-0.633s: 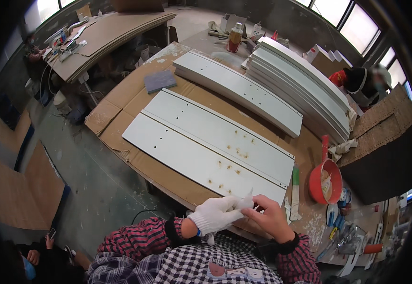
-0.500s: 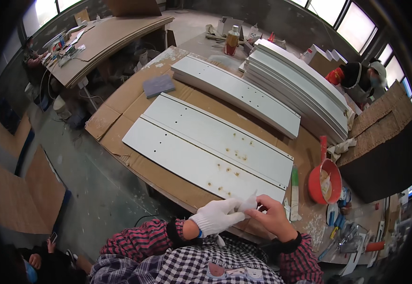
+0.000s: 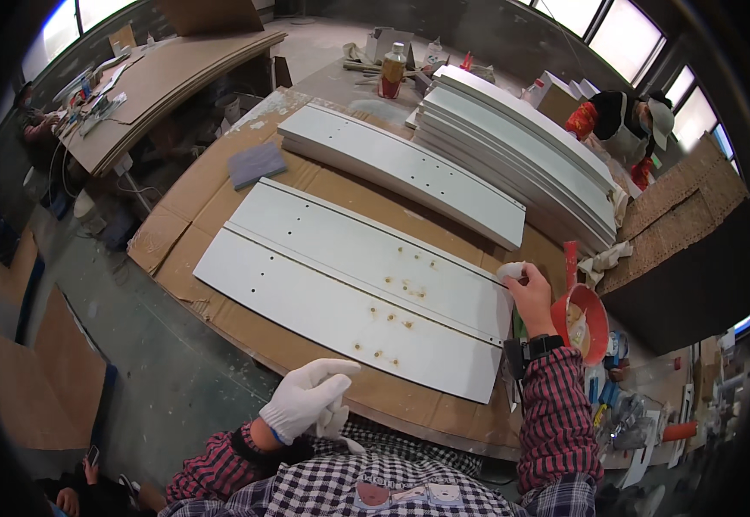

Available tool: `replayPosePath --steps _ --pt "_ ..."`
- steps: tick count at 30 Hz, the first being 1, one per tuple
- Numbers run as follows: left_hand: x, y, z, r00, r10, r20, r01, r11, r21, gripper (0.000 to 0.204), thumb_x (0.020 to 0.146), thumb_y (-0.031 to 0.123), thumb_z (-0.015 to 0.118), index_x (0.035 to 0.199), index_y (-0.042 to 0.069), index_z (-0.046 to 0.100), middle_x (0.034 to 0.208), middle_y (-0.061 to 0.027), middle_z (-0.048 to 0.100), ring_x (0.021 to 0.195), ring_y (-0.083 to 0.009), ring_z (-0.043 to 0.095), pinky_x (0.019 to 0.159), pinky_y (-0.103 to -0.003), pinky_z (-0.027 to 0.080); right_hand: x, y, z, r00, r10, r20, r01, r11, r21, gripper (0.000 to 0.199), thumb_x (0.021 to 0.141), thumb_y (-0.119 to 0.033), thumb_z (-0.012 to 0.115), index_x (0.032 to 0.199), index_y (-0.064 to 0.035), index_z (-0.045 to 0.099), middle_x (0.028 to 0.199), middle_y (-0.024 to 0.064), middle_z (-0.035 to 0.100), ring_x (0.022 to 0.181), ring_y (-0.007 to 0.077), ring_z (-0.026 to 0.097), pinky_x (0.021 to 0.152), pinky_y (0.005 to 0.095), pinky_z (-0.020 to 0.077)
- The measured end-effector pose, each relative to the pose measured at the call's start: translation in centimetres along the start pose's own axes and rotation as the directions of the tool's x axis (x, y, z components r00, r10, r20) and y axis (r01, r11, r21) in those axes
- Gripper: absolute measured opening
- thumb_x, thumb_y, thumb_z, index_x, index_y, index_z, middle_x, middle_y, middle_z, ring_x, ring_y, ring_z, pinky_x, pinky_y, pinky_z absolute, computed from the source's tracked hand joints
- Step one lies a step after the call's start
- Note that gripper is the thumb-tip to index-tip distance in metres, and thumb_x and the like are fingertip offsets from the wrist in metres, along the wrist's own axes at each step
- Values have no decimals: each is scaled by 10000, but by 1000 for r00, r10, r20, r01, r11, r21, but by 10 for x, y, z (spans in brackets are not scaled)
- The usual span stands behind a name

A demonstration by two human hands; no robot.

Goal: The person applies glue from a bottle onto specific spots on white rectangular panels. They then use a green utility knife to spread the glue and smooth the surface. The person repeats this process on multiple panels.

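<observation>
My left hand (image 3: 301, 403), in a white knit glove, hovers by the near edge of the table. Its index finger points out, while lower fingers curl around a loose white piece that looks like a second glove (image 3: 333, 424). My right hand (image 3: 532, 297) is bare and closed on a small white squeeze bottle (image 3: 510, 270), partly hidden by the fingers. That hand is at the right end of two white grooved panels (image 3: 340, 258) lying side by side. Both panels have dark holes towards the left and brownish spots around holes towards the right.
Behind lie another white panel (image 3: 401, 164) and a stack of panels (image 3: 513, 146). A grey sanding block (image 3: 257, 164) sits on the cardboard (image 3: 177, 224). At right are a red dipper (image 3: 597, 314), scattered tools (image 3: 633, 422) and, farther back, another person (image 3: 620, 121).
My hands have moved apart. The right has carried the squeeze bottle up and away to the panels' right end; the left has drawn back left. The whole view has shifted slightly.
</observation>
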State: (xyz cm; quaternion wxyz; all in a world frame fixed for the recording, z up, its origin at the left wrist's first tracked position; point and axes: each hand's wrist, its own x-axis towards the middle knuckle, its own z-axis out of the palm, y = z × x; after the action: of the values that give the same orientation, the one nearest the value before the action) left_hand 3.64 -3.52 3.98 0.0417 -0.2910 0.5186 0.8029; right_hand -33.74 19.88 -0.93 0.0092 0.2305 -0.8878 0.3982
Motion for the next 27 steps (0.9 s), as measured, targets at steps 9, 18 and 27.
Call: replayPosePath --steps 9,18,27 --pt "-1 -1 -17 990 55 -134 -69 993 -99 304 999 129 489 1221 -72 538 549 -31 517 378 -99 425 375 -230 367 30 5 10 998 62 16 -61 995 -84 264 827 -182 729 982 14 643 863 125 703 776 228 677 715 345 517" --pt "3 4 -15 990 32 -140 -48 992 -118 300 1005 127 474 1224 -68 538 554 -29 521 378 -97 431 372 -228 372 39 24 6 999 43 -10 -44 994 -99 310 803 -185 734 1028 16 663 885 137 712 800 247 687 738 353 519" --pt "6 -3 -27 973 105 -205 -153 961 -232 353 1039 206 480 1265 -63 513 623 -33 544 389 -94 460 367 -222 385 31 20 5 994 24 -106 -26 1000 -15 323 807 -195 754 1028 27 675 860 90 709 785 164 669 704 310 521"
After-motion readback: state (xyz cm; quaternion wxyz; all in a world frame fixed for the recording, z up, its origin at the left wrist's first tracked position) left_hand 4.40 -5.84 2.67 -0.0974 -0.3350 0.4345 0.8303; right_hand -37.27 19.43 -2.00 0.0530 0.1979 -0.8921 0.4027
